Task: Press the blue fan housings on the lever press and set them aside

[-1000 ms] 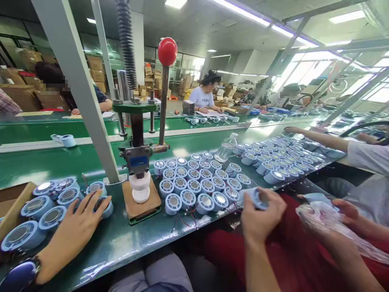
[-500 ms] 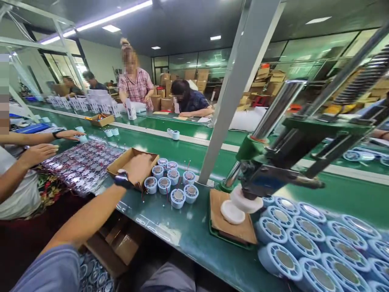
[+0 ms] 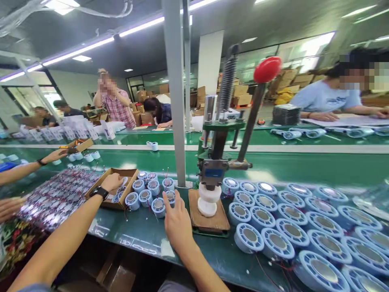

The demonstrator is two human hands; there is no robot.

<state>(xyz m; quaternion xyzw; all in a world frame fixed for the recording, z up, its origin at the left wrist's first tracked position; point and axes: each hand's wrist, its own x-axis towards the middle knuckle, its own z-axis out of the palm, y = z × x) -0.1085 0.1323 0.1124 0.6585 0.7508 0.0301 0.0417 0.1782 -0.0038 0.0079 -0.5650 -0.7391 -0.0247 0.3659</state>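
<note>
My left hand (image 3: 112, 182), with a dark watch on its wrist, reaches into a cardboard box (image 3: 131, 194) holding light-blue round rings (image 3: 117, 197). Its fingers are curled downward; what they hold, if anything, is hidden. My right hand (image 3: 179, 223) is over the front of the green table, fingers apart. Its fingertips are beside a light-blue round unit with a metal disc (image 3: 171, 197); contact cannot be made out. More such units (image 3: 145, 197) stand between the box and this hand. Right of it is a hand press (image 3: 212, 170) with a white pad above a white round base (image 3: 207, 207).
Many light-blue units (image 3: 278, 243) with trailing wires cover the table right of the press. A grey post (image 3: 176, 93) rises behind. Flat wired parts (image 3: 60, 190) lie at left, beside a co-worker's hands (image 3: 57, 155). Other people sit or stand across the table.
The view has swung right, bringing the whole press with its red knob into sight. My right hand has come into view. My left hand, hidden before, now shows in the box among blue rings.
</note>
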